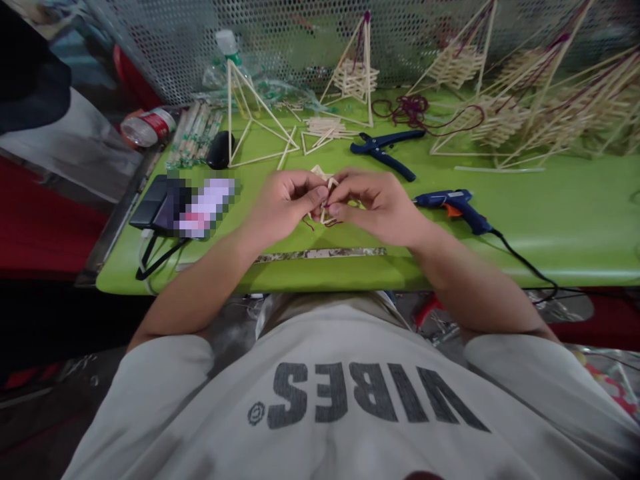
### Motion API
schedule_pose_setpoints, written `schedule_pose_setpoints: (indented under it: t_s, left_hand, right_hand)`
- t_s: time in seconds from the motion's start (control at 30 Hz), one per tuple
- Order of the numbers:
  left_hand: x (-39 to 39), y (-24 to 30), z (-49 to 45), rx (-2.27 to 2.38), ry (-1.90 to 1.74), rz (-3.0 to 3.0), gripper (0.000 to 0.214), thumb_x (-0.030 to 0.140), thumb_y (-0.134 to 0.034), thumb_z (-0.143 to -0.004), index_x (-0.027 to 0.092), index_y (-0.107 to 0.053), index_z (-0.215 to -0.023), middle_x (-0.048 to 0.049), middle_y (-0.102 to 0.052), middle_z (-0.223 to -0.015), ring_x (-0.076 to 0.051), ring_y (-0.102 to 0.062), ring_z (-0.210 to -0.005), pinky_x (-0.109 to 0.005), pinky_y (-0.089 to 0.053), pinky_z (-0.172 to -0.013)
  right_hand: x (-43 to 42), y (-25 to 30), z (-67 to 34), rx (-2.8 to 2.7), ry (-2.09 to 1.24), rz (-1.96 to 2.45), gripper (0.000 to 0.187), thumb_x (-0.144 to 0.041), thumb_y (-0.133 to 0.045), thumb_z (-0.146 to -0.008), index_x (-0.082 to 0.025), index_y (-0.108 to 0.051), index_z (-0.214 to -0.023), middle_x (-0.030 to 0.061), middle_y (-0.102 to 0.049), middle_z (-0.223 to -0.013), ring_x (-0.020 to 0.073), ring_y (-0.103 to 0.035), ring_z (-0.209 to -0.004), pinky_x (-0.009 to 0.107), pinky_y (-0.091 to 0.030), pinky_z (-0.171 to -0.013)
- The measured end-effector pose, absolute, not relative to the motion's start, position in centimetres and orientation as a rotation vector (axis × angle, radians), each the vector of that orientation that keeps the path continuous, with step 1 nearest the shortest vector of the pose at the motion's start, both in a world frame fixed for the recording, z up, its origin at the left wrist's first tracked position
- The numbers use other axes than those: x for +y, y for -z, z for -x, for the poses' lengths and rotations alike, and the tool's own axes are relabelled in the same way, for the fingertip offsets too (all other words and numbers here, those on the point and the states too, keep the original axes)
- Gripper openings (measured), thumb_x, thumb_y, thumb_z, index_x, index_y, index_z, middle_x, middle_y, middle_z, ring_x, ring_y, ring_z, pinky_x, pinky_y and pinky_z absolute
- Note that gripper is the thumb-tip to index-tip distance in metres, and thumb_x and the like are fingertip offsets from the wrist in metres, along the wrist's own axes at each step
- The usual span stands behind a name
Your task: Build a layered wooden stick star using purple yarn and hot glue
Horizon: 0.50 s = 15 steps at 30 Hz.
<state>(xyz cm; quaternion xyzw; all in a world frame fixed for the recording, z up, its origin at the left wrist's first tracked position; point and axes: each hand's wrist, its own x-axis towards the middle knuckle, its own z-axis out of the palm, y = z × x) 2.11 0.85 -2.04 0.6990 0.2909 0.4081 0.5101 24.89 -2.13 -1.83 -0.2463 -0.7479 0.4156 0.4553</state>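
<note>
Near the front middle of the bench, my left hand point(293, 203) and my right hand point(373, 203) meet with thumbs and fingers closed on a small wooden stick frame point(319, 171). Fingers hide much of this frame. Purple yarn point(309, 225) hangs from it, and a bit of the same yarn shows between my fingertips. Beyond my hands lie blue-handled cutters point(385, 150) and a small pile of short sticks point(327, 128). A blue glue gun point(457, 202) rests close by my right wrist.
A bare stick pyramid point(260, 162) stands behind my left hand. Finished-looking stick pyramids point(367, 73) line the back right, beside a purple yarn tangle point(410, 110). At left lie wrapped chopsticks point(193, 133), a mouse point(220, 150) and a phone point(207, 207). A patterned strip point(320, 254) lies in front.
</note>
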Motion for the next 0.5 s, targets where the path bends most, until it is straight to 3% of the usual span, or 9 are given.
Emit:
schedule_pose_setpoints:
  t_s: [0.1,0.2,0.33,0.4,0.5]
  left_hand:
    - [0.65,2.10,-2.22,0.716,-1.059,-1.666,0.055,0.073,-0.093,-0.088,0.020,-0.078,-0.093,-0.0022,-0.074,-0.075,-0.014,-0.071,-0.064,-0.026,-0.057,-0.057]
    - [0.48,2.09,-2.30,0.768,-1.139,-1.630,0.050,0.067,-0.093,-0.090,0.022,-0.073,-0.097,-0.0006,-0.075,-0.079,-0.011,-0.065,-0.055,-0.024,-0.045,-0.047]
    - [0.41,1.83,-2.11,0.736,-1.188,-1.658,0.022,0.042,-0.088,-0.097,0.023,-0.076,-0.097,-0.0020,-0.077,-0.087,-0.009,-0.061,-0.060,-0.026,-0.044,-0.053]
    - [0.40,1.64,-1.99,0.728,-1.178,-1.692,0.008,0.028,-0.083,-0.095,0.022,-0.078,-0.093,-0.0029,-0.076,-0.085,-0.012,-0.066,-0.069,-0.028,-0.049,-0.060]
    - [0.43,1.59,-1.94,0.780,-1.146,-1.756,0.002,0.019,-0.077,-0.087,0.021,-0.078,-0.088,-0.0012,-0.072,-0.077,-0.012,-0.059,-0.063,-0.028,-0.043,-0.057]
  right_hand:
    - [-2.20,1.82,-24.86,-1.726,-1.125,0.654,0.023,-0.046,-0.092,-0.097,-0.025,-0.085,-0.092,0.0041,-0.076,-0.093,0.0173,-0.070,-0.079,0.035,-0.064,-0.071]
    - [-2.25,1.87,-24.84,-1.686,-1.142,0.701,0.026,-0.047,-0.096,-0.093,-0.025,-0.084,-0.091,0.0026,-0.074,-0.086,0.0160,-0.066,-0.071,0.033,-0.060,-0.063]
    - [-2.19,1.93,-24.81,-1.626,-1.187,0.716,0.029,-0.050,-0.095,-0.094,-0.024,-0.083,-0.092,0.0016,-0.076,-0.079,0.0155,-0.067,-0.068,0.032,-0.058,-0.060]
    - [-2.12,1.87,-24.80,-1.609,-1.196,0.730,0.030,-0.050,-0.094,-0.095,-0.022,-0.083,-0.091,0.0015,-0.077,-0.077,0.0150,-0.067,-0.066,0.031,-0.058,-0.059]
    - [-2.02,1.75,-24.77,-1.578,-1.240,0.727,0.030,-0.048,-0.095,-0.094,-0.020,-0.083,-0.089,0.0021,-0.078,-0.076,0.0143,-0.067,-0.062,0.030,-0.057,-0.057]
